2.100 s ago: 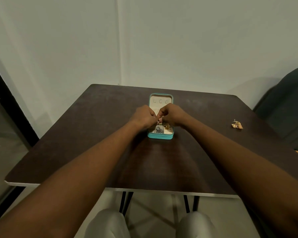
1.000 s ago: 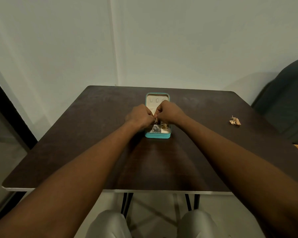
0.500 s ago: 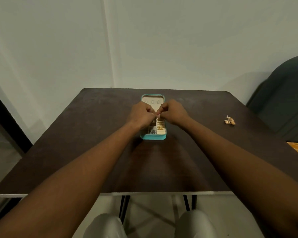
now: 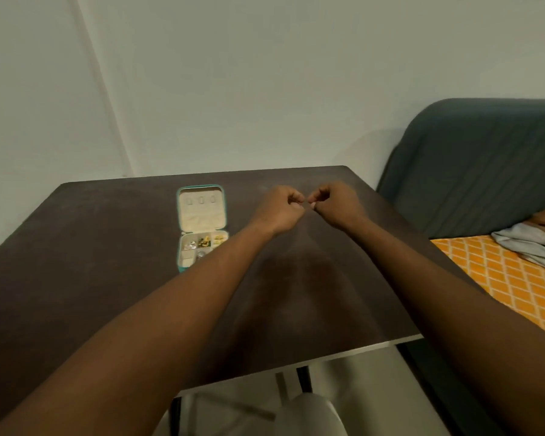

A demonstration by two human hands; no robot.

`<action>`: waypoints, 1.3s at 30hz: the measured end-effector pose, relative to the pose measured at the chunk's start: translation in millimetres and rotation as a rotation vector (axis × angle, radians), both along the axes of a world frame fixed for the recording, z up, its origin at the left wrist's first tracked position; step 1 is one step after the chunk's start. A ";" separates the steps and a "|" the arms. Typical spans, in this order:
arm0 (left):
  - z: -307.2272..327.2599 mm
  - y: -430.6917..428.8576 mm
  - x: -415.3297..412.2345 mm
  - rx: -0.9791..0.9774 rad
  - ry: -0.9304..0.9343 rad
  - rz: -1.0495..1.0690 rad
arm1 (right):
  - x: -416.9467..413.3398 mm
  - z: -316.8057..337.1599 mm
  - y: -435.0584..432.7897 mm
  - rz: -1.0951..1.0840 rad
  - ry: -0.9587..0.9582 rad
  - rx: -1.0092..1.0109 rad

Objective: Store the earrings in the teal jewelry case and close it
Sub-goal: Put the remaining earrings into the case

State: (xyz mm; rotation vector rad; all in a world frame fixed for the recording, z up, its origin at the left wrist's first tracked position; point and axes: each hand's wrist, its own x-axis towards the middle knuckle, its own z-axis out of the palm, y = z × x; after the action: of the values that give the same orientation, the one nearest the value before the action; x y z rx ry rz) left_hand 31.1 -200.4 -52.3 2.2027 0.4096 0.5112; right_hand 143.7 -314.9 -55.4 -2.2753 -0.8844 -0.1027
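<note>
Left hand (image 4: 279, 212) and right hand (image 4: 335, 206) meet fingertip to fingertip above the desk (image 4: 107, 278), right of the open case (image 4: 202, 212), which has earrings (image 4: 203, 242) in its tray. Each grip is curled tight, but I cannot tell whether it holds anything.

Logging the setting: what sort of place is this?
Probably a room in a home, perhaps a bedroom: a dark table by a plain wall, a grey-blue upholstered seat or headboard at right, and an orange patterned cover with crumpled cloth on it.
</note>
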 end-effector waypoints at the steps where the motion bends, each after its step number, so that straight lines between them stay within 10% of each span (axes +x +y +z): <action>1: -3.8 -6.8 10.9 0.000 0.021 -0.021 | 9.7 -1.8 -11.5 -0.033 0.006 -0.024; 26: -58.5 -45.4 94.0 0.066 0.166 -0.045 | 65.0 -62.7 -58.8 -0.201 0.079 0.042; 39: -24.7 -42.0 34.8 -0.193 -0.058 -0.178 | 7.0 -2.8 -61.0 0.077 0.240 0.332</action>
State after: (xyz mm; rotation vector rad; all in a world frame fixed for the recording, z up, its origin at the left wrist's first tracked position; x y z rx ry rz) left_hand 65.9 -242.3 -77.0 2.0103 0.2191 0.4199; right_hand 150.7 -375.9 -58.2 -1.8963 -0.7643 0.0547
